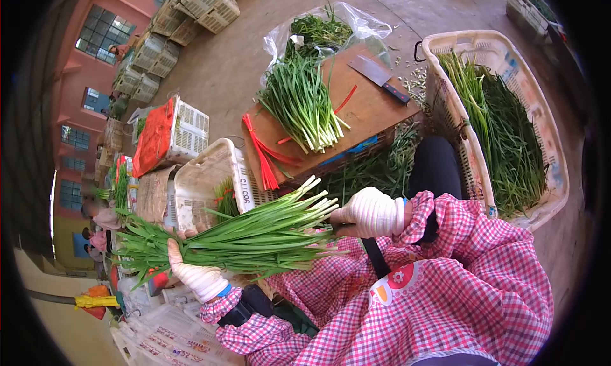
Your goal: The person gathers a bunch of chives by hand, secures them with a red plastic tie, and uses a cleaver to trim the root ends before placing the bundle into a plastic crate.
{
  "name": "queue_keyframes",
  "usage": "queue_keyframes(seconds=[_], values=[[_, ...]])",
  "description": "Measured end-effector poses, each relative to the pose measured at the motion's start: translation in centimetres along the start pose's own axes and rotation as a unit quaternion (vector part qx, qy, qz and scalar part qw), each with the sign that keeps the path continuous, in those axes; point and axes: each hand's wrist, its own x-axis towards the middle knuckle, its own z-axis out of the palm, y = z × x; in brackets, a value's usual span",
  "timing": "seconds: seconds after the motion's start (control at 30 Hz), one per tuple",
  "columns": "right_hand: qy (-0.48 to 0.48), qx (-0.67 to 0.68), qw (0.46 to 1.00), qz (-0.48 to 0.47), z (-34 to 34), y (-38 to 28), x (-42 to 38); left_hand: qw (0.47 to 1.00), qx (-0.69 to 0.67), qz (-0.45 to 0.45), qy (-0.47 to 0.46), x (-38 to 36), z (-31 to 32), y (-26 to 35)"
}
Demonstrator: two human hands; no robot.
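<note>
The green bunch (254,235) lies between the hands: the left hand (193,275) curls round its leafy part, and the right hand (372,214) is at the pale stem ends, its grip unclear. It looks light, limp and easily bruised, probably best held near the firmer stems. Beyond the hands, a brown board (377,113) bears another bunch (299,102) and a knife (369,70); farther off, stacked crates (207,2) stand on the floor (251,54).

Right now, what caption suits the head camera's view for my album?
Left hand holds green stalks, right hand at their pale ends; knife on board nearby.
</note>
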Motion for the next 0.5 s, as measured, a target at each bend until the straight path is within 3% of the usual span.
queue_keyframes(seconds=[0.07,0.2,0.27,0.33,0.4,0.47,0.5], values=[[0.011,0.009,1.000,-0.017,0.0,0.4,-0.8,1.000,0.001,-0.004,0.008,-0.1,-0.1,0.0],[-0.113,-0.088,0.989,0.038,-0.8,2.7,-4.0,0.999,-0.037,-0.018,0.013,1.5,-4.1,0.5],[-0.295,-0.277,0.904,0.137,-1.3,4.7,-4.9,0.999,-0.032,0.011,0.040,1.2,-4.3,0.6],[-0.317,-0.303,0.887,0.146,-1.1,5.4,-5.1,0.997,-0.024,0.034,0.063,0.9,-3.9,0.6],[-0.068,-0.159,0.982,0.070,-2.2,1.7,-3.8,0.994,-0.057,0.010,0.094,0.2,-3.4,0.6],[0.055,-0.092,0.994,-0.008,-1.3,0.0,-1.4,0.995,-0.056,0.003,0.082,-0.2,-2.9,0.2],[0.059,-0.090,0.994,-0.006,-1.0,-1.0,-0.1,0.996,-0.053,-0.002,0.068,-0.4,-2.6,0.0]])
